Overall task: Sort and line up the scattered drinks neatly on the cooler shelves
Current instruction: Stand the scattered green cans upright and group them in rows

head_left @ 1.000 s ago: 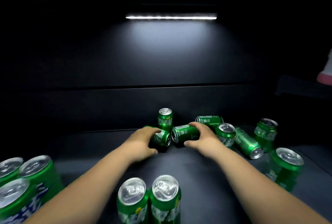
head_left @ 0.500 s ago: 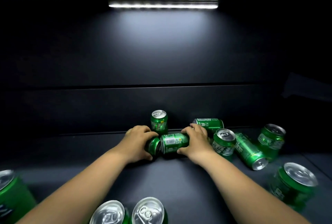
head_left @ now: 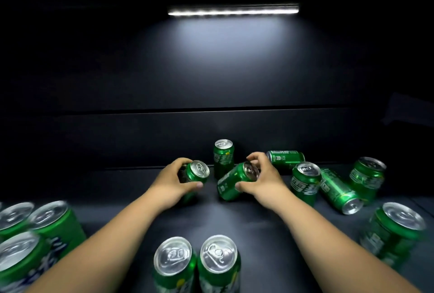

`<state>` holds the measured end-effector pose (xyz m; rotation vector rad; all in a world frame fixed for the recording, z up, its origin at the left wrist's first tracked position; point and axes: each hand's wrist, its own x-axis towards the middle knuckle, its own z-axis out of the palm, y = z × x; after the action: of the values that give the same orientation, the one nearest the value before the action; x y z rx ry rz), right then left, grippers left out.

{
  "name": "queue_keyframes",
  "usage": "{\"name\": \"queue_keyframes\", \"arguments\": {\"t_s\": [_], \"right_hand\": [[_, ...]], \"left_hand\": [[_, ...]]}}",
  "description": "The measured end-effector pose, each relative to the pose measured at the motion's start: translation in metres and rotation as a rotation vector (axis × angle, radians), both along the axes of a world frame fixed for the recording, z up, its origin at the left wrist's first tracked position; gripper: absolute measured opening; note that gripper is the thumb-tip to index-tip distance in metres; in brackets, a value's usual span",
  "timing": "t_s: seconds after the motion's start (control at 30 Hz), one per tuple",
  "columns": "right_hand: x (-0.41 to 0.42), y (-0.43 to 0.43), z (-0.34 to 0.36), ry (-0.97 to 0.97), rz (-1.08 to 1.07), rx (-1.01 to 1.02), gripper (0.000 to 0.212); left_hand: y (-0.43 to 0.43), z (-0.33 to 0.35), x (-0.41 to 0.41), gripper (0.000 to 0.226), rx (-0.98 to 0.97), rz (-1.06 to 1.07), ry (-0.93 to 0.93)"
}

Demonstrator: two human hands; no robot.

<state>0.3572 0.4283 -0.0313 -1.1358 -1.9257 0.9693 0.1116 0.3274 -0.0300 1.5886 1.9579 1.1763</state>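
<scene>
At the rear middle of the cooler shelf [head_left: 258, 217], the left hand [head_left: 173, 182] has its fingers curled round one green can [head_left: 196, 172]. The right hand [head_left: 263, 180] has its fingers curled round a second, tilted can [head_left: 231, 183].

Hazards:
- The tilted can sits just in front of an upright can [head_left: 223, 156]. A wide swing while righting it would likely knock that can over.
- Two cans lie on their sides to the right [head_left: 285, 157] [head_left: 338, 191]. A nudge could set them rolling toward the shelf edge.
- The near pair [head_left: 173, 259] [head_left: 218, 255] stands between the forearms, so a careless withdrawal may topple it.

Markings: white lettering on green shows on several cans but is not legible. The cluster at near left [head_left: 54, 222] carries blue and white graphics, and no brand can be read.
</scene>
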Motion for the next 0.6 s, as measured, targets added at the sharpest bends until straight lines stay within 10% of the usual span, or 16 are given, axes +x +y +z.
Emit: {"name": "queue_keyframes", "arguments": {"t_s": [0.6], "right_hand": [[-0.006,-0.063,0.03,-0.05,0.264,-0.172,0.04]], "left_hand": [[-0.07,0.029,0.004,0.05,-0.103,-0.227,-0.066]]}}
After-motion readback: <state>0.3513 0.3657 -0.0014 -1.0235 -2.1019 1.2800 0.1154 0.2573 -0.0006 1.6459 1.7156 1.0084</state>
